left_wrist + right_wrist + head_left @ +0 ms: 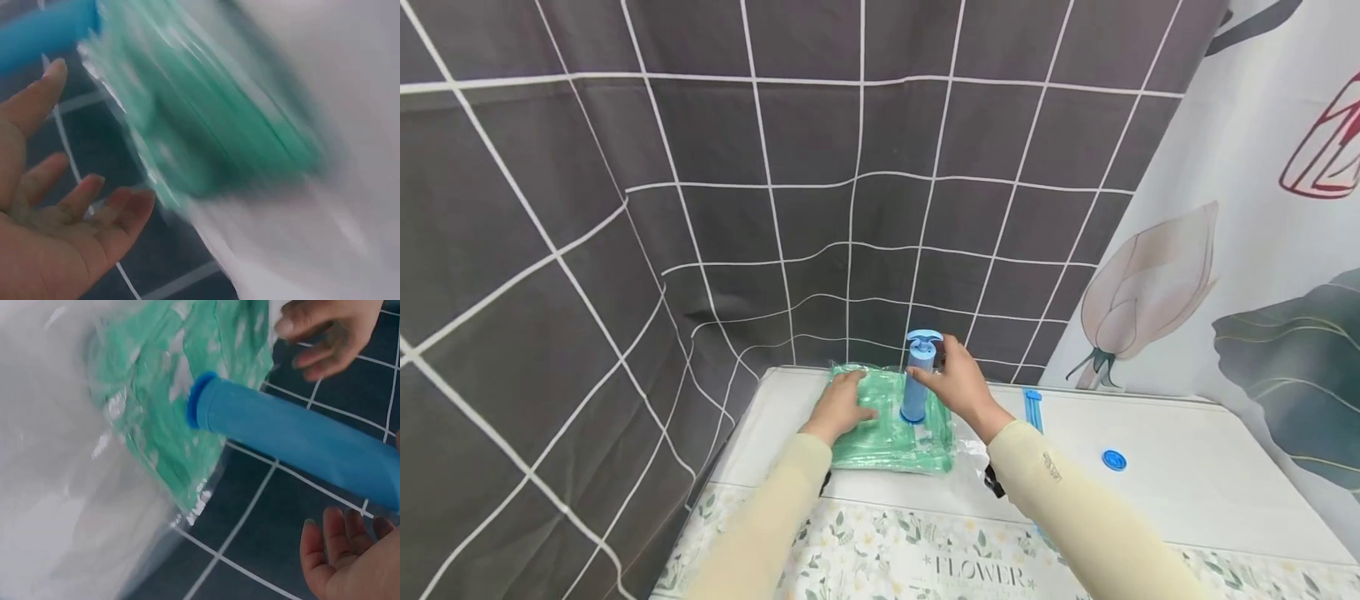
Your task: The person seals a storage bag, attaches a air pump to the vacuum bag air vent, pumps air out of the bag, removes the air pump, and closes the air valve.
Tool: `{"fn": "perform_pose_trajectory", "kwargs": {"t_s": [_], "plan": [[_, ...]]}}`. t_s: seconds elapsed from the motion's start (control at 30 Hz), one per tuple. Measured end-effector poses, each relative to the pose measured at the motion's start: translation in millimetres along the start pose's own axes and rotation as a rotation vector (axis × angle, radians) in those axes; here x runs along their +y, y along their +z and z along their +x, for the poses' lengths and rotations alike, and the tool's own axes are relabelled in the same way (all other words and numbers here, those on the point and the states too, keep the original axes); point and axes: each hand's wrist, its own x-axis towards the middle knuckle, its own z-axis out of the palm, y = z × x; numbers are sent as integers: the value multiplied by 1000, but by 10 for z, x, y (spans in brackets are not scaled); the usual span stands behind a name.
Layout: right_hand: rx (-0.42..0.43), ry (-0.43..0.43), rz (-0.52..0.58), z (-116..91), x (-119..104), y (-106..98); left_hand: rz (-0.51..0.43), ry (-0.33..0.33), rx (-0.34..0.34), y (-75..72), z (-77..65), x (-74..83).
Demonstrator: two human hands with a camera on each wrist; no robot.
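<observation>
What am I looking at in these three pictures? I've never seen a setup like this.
There's no machine: each grip is a person's own, the left hand and right hand. The wide picture comes from a camera on the head; the two close ones come from cameras on the wrists. On the white surface lie a green bundle in clear plastic, a blue strip and a blue round cap. A blue pump stands on the bundle. The right hand is open around it, fingers apart from it; the left is open by the bundle. Neither clearly holds anything.
</observation>
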Motion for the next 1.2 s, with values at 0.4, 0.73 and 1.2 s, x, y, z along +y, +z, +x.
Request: {"fn": "perform_pose_trajectory", "kwargs": {"t_s": [0.4,0.73,1.2], "plan": [[124,35,-136,-126,182,313,84,-99,-191,-2,-374,-299],[114,-69,-218,6,63,185,114,-74,-137,-99,-265,-289],[-246,20,235,226,132,19,145,-81,-112,22,-7,-496]]}}
